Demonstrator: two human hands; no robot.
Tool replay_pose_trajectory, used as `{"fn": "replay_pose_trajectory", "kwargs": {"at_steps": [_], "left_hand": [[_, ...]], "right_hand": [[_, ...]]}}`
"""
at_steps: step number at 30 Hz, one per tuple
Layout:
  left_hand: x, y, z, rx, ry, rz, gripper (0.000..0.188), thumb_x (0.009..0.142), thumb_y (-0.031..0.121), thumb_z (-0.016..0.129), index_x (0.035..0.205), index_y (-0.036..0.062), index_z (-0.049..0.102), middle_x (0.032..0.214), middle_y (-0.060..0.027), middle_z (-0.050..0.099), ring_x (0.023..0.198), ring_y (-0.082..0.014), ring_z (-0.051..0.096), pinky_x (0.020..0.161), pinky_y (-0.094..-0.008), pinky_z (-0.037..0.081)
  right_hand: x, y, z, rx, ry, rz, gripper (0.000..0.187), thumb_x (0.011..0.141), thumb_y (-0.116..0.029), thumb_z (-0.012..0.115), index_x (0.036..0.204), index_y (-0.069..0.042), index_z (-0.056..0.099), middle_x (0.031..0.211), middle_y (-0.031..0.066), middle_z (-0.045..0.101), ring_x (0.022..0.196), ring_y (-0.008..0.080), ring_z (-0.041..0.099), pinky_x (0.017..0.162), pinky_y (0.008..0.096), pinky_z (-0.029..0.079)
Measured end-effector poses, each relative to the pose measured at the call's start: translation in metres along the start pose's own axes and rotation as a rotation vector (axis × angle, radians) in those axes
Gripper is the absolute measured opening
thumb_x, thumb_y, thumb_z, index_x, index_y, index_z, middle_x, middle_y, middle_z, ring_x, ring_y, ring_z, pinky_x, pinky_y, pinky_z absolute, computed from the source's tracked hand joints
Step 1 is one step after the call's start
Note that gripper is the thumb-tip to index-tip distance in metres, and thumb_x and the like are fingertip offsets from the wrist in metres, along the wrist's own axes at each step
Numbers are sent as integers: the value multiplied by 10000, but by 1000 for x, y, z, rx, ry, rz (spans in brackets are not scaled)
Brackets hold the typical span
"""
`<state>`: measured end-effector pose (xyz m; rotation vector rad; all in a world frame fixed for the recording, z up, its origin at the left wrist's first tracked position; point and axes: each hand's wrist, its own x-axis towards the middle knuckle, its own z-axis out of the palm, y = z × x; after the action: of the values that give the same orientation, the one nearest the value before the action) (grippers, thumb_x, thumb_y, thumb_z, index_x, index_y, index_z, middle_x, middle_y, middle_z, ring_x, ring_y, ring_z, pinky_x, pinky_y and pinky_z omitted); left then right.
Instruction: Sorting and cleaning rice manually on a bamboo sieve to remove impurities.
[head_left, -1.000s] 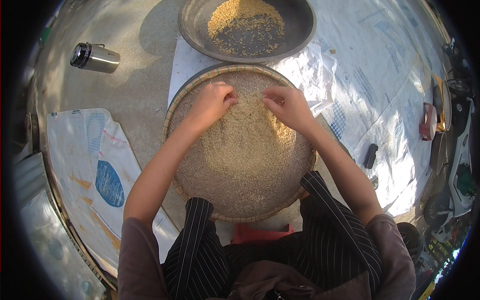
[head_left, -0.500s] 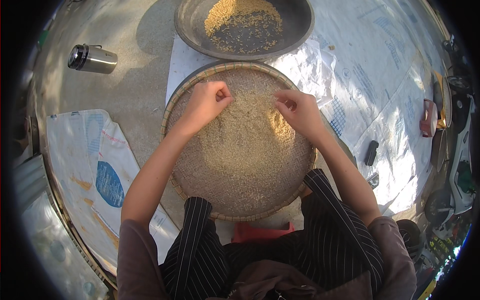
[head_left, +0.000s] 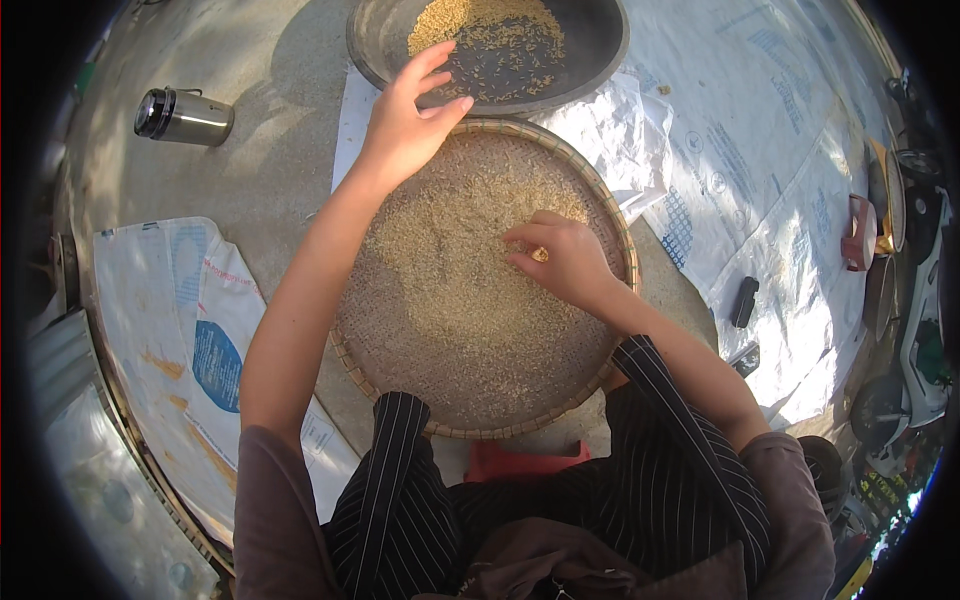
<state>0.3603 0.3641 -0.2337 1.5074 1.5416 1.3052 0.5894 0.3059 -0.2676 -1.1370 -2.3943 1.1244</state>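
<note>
A round woven winnowing tray (head_left: 628, 232) lies in front of my knees, with pale husked-looking grain (head_left: 465, 295) spread across its middle. Beyond it stands a dark basin (head_left: 608, 65), where golden unhusked grain (head_left: 440, 20) is heaped at the far side and scattered over the bottom. My left hand (head_left: 405, 125) hovers at the basin's near rim, fingers apart and nothing seen in them. Low over the grain, right of the tray's middle, my right hand (head_left: 568, 262) has its fingertips curled toward the thumb; anything pinched there is too small to make out.
A steel flask (head_left: 185, 117) lies on its side at the far left. Printed white sheets (head_left: 215, 300) cover the ground at left and right. A small black object (head_left: 744, 302) rests on the right sheet. A red stool (head_left: 525, 460) shows between my knees.
My left hand has moved away from the tray to the basin's rim and its fingers have spread. My right hand has shifted left and nearer, over the middle grain.
</note>
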Motion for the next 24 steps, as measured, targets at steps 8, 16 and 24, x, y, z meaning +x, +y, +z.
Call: {"fn": "replay_pose_trajectory", "kwargs": {"at_steps": [8, 16, 24], "left_hand": [[-48, 12, 17, 397, -291, 104, 216, 862, 108, 650, 1068, 44, 652, 1094, -105, 638, 967, -214, 636, 769, -326, 514], [-113, -6, 28, 418, -568, 91, 109, 793, 98, 702, 883, 52, 662, 898, -69, 623, 828, -238, 632, 716, -325, 519], [-122, -22, 43, 451, -577, 156, 107, 752, 111, 721, 824, 66, 656, 849, -68, 606, 815, -241, 622, 687, -351, 522]], "right_hand": [[12, 5, 5, 3, 75, -36, 92, 737, -130, 747, 825, -102, 746, 762, 60, 635, 671, 232, 630, 618, 342, 505], [13, 22, -11, 226, 109, 214, 123, 780, -153, 704, 851, -60, 742, 818, 115, 697, 693, 230, 670, 661, 327, 527], [38, 14, -43, 149, 140, 313, 128, 796, -131, 690, 875, -47, 744, 759, 99, 708, 720, 192, 687, 661, 311, 533]]}}
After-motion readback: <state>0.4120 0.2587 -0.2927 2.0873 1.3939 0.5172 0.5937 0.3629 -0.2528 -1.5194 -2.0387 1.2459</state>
